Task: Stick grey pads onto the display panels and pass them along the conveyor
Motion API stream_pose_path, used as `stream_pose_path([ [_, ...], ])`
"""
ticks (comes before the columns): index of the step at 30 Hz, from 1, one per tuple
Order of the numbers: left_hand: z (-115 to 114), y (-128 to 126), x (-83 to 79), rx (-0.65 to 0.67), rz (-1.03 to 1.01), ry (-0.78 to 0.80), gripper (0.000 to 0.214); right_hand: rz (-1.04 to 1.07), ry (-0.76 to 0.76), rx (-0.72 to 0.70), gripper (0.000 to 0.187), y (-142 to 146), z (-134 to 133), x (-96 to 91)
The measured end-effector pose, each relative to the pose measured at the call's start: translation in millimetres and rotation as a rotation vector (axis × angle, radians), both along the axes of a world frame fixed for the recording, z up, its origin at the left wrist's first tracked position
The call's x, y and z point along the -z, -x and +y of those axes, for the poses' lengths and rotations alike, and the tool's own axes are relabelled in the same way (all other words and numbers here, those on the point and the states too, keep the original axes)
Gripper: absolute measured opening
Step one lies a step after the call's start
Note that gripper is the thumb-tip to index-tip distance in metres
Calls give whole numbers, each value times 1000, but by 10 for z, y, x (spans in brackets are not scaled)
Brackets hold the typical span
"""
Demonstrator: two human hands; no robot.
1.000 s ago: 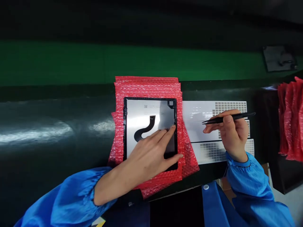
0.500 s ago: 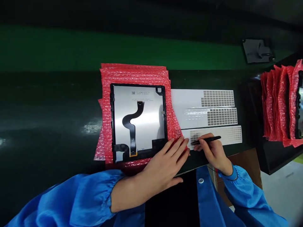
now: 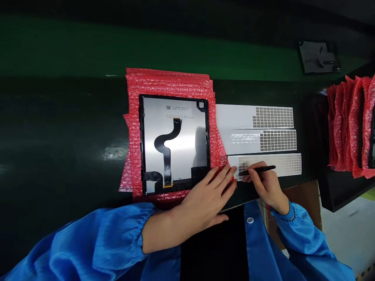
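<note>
A display panel (image 3: 187,152) with a black frame lies back side up on stacked red bubble-wrap bags (image 3: 172,84). A black ribbon cable (image 3: 166,156) curves down its silver back. My left hand (image 3: 205,199) rests flat with fingers spread, over the panel's lower right corner and the red wrap, fingertips near the lowest sticker sheet. In my right hand (image 3: 265,185) is a pair of black tweezers (image 3: 260,169), its tip at the left end of the gridded stickers on the lowest sheet (image 3: 271,164).
Two more white sheets with small grey stickers, an upper sheet (image 3: 234,115) and a middle sheet (image 3: 243,140), lie above the lowest. More red bubble-wrap bags (image 3: 348,128) stand in a black bin (image 3: 336,191) at right. A dark flat part (image 3: 318,58) lies at the back right.
The whole view has shifted slightly, with the panel and sheets a little higher and further right. Both hands keep nearly the same places, and the tweezers' tip stays at the lowest sheet.
</note>
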State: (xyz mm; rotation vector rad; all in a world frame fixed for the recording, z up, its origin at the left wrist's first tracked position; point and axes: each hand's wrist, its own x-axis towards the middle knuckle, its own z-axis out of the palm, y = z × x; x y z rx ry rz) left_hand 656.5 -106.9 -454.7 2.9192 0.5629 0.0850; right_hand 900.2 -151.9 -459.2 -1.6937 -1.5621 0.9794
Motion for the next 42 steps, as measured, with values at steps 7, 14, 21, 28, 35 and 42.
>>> stream_pose_path([
  [7,-6,0,1,2,-6,-8,101,76,49,21,29,-26,30,4],
  [14,75,3,7,43,-67,79,113,449,109,215,36,-43,168,-27],
  [21,243,393,-492,-46,-186,-77,58,523,-77,171,30,482,789,-396],
  [28,620,779,-274,-388,35,-168,68,436,-46,-70,39,1539,1590,-412],
  [35,778,808,-142,-390,1,-145,57,378,-9,-63,36,1751,1767,-212],
  [42,819,812,-230,-360,30,-75,43,314,0,-86,33,1744,1760,-230],
])
